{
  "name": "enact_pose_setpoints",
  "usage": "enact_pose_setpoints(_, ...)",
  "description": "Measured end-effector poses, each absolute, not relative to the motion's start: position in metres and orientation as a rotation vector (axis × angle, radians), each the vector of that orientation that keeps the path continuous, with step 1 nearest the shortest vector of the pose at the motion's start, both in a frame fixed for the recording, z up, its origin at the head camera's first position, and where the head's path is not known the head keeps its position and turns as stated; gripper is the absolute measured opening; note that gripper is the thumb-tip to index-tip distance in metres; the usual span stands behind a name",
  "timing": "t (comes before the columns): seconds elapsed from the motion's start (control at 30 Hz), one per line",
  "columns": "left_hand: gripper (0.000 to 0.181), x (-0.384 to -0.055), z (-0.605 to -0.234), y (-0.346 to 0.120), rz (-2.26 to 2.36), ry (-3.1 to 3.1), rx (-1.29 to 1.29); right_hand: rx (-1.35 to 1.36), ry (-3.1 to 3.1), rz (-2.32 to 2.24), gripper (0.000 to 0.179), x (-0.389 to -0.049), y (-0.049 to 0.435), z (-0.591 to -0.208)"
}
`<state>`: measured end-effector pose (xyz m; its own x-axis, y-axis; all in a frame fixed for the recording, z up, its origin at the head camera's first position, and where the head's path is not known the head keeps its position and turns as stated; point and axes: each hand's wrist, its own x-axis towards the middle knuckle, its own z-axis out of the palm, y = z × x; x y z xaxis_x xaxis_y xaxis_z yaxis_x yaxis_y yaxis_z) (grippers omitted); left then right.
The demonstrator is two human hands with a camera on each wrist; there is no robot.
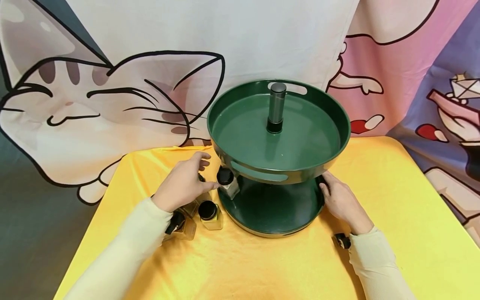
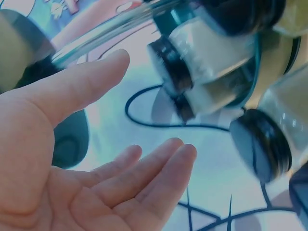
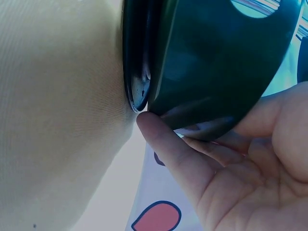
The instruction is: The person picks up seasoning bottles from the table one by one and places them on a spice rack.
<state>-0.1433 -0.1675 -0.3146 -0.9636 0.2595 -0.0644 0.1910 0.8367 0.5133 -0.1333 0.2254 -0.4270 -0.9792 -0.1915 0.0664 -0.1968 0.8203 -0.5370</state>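
A green two-tier round tray [image 1: 277,156] with a central post stands on the table. On its lower tier [image 1: 277,212], at the left edge, sits a black-capped jar [image 1: 231,188] with pale contents, partly under the upper tier. My left hand [image 1: 185,181] is beside this jar, thumb tip right at it in the head view. In the left wrist view its fingers [image 2: 163,168] are spread from the thumb with nothing between. My right hand [image 1: 343,200] grips the lower tier's right rim, fingertips partly hidden; the right wrist view shows a fingertip [image 3: 151,122] against the green edge.
A yellow-green jar [image 1: 211,216] with a black lid stands just left of the tray. Several more jars [image 1: 185,227] cluster under my left wrist, partly hidden. The yellow cloth-covered table [image 1: 262,271] backs onto a printed cat curtain [image 1: 150,104].
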Motion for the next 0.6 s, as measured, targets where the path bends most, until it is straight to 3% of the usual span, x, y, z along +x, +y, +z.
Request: enact_pose_setpoints(0.6,0.070,-0.104,-0.289,-0.226,0.821,3.003,0.231,0.313,-2.992,0.917,0.044,-0.134,0.230,-0.425)
